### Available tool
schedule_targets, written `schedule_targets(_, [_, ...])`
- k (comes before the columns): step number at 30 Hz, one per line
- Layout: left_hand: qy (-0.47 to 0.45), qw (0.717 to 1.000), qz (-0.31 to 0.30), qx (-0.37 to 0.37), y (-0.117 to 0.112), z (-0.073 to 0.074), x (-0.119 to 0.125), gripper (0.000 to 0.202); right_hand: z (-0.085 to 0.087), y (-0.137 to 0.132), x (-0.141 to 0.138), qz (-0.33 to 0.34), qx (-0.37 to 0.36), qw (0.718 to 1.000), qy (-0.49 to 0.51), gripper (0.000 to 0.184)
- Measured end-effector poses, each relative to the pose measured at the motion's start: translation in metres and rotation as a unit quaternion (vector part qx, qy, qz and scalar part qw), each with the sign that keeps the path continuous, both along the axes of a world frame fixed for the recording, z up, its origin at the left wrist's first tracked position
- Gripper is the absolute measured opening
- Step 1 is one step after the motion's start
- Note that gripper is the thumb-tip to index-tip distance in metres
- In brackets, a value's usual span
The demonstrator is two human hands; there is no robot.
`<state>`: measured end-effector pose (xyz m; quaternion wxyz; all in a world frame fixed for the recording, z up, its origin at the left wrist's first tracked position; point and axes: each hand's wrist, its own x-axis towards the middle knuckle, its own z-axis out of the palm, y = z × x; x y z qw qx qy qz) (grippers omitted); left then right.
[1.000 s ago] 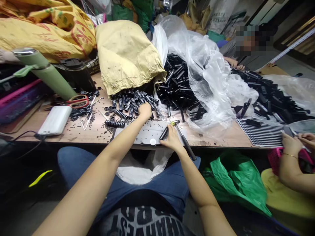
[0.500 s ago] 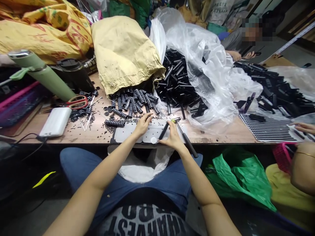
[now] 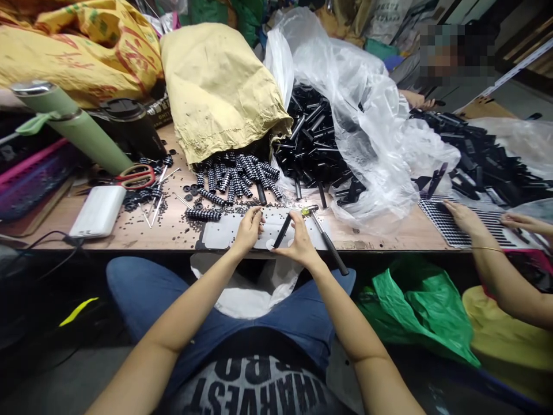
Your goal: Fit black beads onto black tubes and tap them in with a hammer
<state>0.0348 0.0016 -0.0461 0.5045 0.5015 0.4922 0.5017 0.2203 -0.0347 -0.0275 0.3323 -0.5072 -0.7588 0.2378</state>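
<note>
My right hand [image 3: 302, 241] grips a slim black tube [image 3: 282, 231] between thumb and fingers, tilted over a pale grey plate [image 3: 220, 232] at the table's front edge. To its left, my left hand [image 3: 248, 231] has its fingers curled together above the plate; whatever they pinch is too small or hidden to make out. A hammer [image 3: 330, 245] with a black handle lies just right of my right hand, its handle jutting past the edge. Tiny dark beads [image 3: 166, 222] are scattered around the plate. Behind it lie black-and-white ribbed rollers [image 3: 235, 178].
A yellow sack [image 3: 220, 86] and a clear plastic bag [image 3: 358, 115] with black tubes [image 3: 309, 135] stand behind. At left are scissors [image 3: 137, 176], a white power bank [image 3: 98, 211] and a green flask [image 3: 82, 135]. A co-worker's hand [image 3: 464, 219] rests over a striped sheet [image 3: 438, 222] at right.
My left hand has drawn back toward me, away from the black tube by the rollers. My right hand keeps its tube, shifted slightly left. A co-worker's hand has come over the striped sheet.
</note>
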Motion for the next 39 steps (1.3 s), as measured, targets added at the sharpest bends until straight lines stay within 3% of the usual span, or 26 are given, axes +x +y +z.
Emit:
schedule_targets(6, [-0.157, 0.981, -0.021, -0.113, -0.006, 0.023, 0.000, 0.056, 0.008, -0.004, -0.009, 0.041, 0.005, 0.999, 0.013, 0.113])
schedule_targets(9, [-0.171, 0.974, -0.037, -0.141, -0.009, 0.036, 0.000, 0.058, 0.020, -0.003, -0.016, 0.086, 0.026, 0.996, 0.025, 0.111])
schedule_targets(14, [-0.193, 0.965, -0.019, -0.174, -0.012, 0.051, 0.006, 0.043, 0.034, 0.001, -0.029, 0.139, 0.018, 0.990, 0.033, 0.114])
schedule_targets(20, [-0.210, 0.953, -0.033, -0.217, -0.014, 0.062, 0.015, 0.034, 0.033, 0.003, -0.034, 0.132, 0.019, 0.989, 0.064, 0.107])
schedule_targets(23, [-0.189, 0.954, -0.048, -0.227, -0.009, 0.060, 0.017, 0.032, 0.029, 0.004, -0.034, 0.108, 0.027, 0.992, 0.053, 0.106])
schedule_targets(26, [-0.110, 0.980, -0.056, -0.157, -0.007, 0.048, 0.020, 0.035, 0.017, 0.006, -0.037, 0.057, 0.029, 0.998, 0.010, 0.106])
schedule_targets(28, [0.026, 0.998, -0.048, -0.038, -0.009, 0.034, 0.022, 0.036, 0.006, 0.007, -0.040, 0.009, 0.036, 0.999, -0.021, 0.099])
schedule_targets(29, [0.112, 0.992, -0.046, 0.029, -0.010, 0.026, 0.023, 0.039, 0.001, 0.007, -0.040, -0.013, 0.035, 0.999, -0.038, 0.093])
schedule_targets(32, [0.344, 0.920, -0.082, 0.170, -0.015, 0.005, 0.023, 0.043, -0.009, 0.004, -0.027, -0.055, 0.005, 0.992, -0.115, 0.080])
schedule_targets(34, [0.441, 0.860, -0.125, 0.224, -0.016, -0.003, 0.019, 0.040, -0.008, -0.001, -0.004, -0.139, -0.022, 0.971, -0.191, 0.075])
schedule_targets(37, [0.536, 0.778, -0.156, 0.288, -0.015, -0.006, 0.008, 0.040, 0.004, -0.010, 0.038, -0.321, -0.070, 0.892, -0.309, 0.042])
schedule_targets(39, [0.572, 0.743, -0.152, 0.311, -0.015, -0.005, 0.003, 0.040, 0.015, -0.016, 0.058, -0.364, -0.110, 0.858, -0.344, 0.025])
